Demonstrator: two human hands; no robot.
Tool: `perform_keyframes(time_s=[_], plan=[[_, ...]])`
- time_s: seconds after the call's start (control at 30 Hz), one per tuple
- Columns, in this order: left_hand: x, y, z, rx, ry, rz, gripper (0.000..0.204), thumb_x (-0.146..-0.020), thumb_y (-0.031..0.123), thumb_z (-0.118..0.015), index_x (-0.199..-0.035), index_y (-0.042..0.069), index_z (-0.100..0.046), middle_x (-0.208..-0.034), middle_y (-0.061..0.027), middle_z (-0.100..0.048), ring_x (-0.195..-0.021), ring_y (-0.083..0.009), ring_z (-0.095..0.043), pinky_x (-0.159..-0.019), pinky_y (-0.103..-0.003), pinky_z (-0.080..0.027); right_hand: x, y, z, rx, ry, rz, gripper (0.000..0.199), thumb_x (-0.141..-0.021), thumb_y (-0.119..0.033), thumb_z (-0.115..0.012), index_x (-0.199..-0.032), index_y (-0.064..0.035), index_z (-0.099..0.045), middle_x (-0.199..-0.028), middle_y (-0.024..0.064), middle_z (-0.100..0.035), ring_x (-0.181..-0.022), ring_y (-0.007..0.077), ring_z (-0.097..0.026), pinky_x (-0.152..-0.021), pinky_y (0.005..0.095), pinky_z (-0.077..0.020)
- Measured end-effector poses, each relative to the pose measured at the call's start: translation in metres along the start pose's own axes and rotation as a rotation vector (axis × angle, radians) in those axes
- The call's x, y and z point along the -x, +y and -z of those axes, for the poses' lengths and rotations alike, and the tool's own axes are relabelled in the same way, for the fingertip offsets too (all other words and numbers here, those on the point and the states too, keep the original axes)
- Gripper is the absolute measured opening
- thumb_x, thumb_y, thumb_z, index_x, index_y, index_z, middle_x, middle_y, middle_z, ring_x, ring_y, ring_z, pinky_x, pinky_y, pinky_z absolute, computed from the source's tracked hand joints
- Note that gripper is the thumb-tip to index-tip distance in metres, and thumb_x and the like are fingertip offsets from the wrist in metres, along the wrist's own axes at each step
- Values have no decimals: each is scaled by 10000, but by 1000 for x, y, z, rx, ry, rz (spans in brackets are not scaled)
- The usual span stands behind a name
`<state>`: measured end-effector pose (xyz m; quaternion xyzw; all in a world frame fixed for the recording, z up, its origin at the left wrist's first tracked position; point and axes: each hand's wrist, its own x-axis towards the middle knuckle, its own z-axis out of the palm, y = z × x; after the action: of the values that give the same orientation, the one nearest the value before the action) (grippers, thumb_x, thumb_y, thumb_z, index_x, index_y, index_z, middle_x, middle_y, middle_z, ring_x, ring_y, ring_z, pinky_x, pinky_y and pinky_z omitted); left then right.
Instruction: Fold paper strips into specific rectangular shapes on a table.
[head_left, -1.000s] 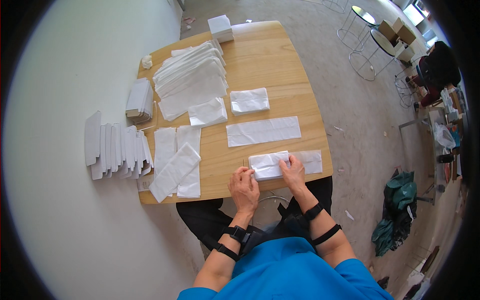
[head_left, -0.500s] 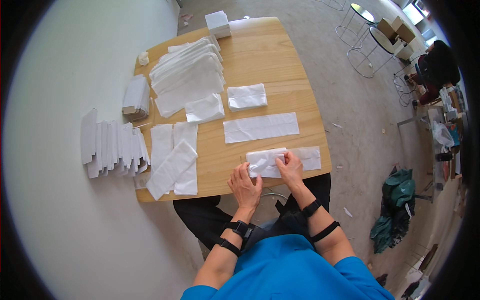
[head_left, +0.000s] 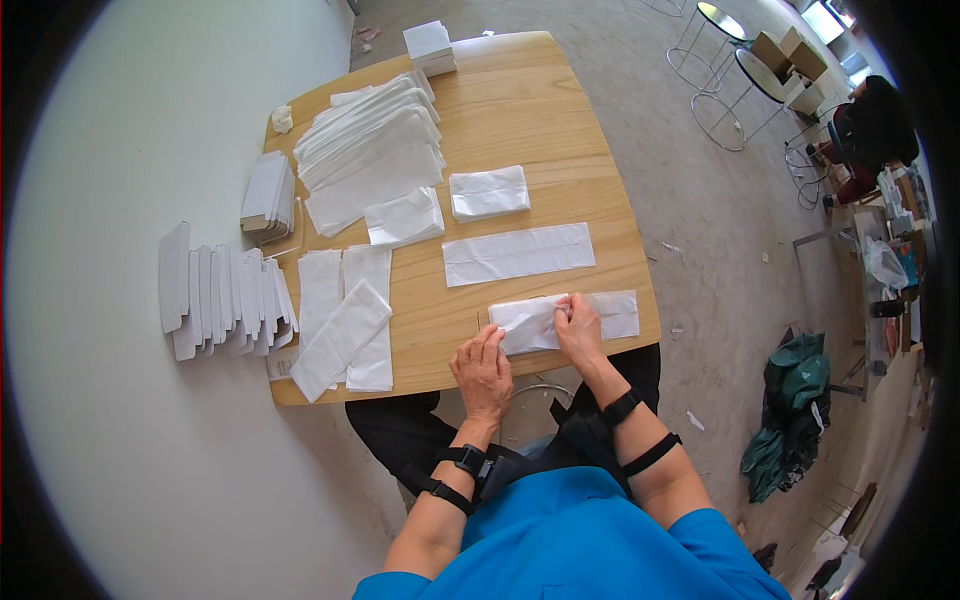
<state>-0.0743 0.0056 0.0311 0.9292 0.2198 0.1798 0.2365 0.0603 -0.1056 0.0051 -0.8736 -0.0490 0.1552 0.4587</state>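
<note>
At the table's near edge lies a small stack of white folded sheets point(head_left: 525, 328), thin and wrinkled; a flat white strip extends out from it to the right. My right hand point(head_left: 581, 332) pinches the top sheet near the stack's right end. My left hand point(head_left: 482, 372) has its fingers curled together at the stack's left end, gripping the edge there. Just beyond lies a single flat white strip point(head_left: 520, 254), and farther back a folded white pile point(head_left: 489, 193). Under the fingers, the sheet's edges are hidden.
On the wooden table point(head_left: 520, 100), a fanned heap of white sheets point(head_left: 375, 150) lies far left, with loose strips point(head_left: 340, 340) nearer. White flat cartons point(head_left: 225, 295) stand along the left wall. A white box stack point(head_left: 430, 48) sits at the back. Green bags point(head_left: 795, 400) lie on the floor.
My left hand has turned and drawn its fingers together at the stack's left edge. The right hand's pinch has shifted slightly on the sheet. The whole view has moved a little.
</note>
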Motion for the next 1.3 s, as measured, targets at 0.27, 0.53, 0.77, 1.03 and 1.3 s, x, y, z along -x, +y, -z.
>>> perform_keyframes(time_s=[0.27,0.53,0.77,1.03,1.3], plan=[[-4,-18,7,-11,-66,-34,252,-829,107,-593,-1080,122,-615,-1203,-9,-555,-1084,-234,-476,-941,-382,-324,-11,-5,3,91,-125,2,199,-835,-101,-490,-998,-10,-559,-855,284,-626,-863,455,-601,-778,490,-463],[-3,-12,9,-49,-66,-133,280,-790,163,-653,-1067,131,-629,-1113,1,-566,-1072,-224,-489,-933,-397,-331,-9,-9,3,94,-112,28,212,-830,-88,-496,-1016,-3,-555,-853,287,-625,-870,449,-606,-779,477,-471],[-3,-8,9,-89,-95,-175,288,-799,182,-661,-1082,135,-625,-1106,-2,-571,-1071,-217,-487,-929,-388,-322,-2,-11,16,2,-46,-4,273,-821,-103,-559,-1061,27,-549,-819,217,-643,-795,371,-638,-739,448,-488],[-26,-7,18,164,-4,-132,252,-825,96,-635,-1076,79,-622,-963,-57,-618,-852,-218,-579,-763,-363,-437,19,-36,60,26,147,177,188,-877,-44,-561,-1053,18,-583,-903,124,-652,-712,173,-647,-634,289,-526],[-38,-51,-25,1166,-517,642,228,-964,180,-526,-1072,-11,-590,-959,-92,-654,-825,-137,-647,-715,-240,-522,-2,11,-1,-504,-254,-211,131,-910,-41,-525,-972,32,-613,-844,87,-659,-762,138,-660,-668,236,-547]])
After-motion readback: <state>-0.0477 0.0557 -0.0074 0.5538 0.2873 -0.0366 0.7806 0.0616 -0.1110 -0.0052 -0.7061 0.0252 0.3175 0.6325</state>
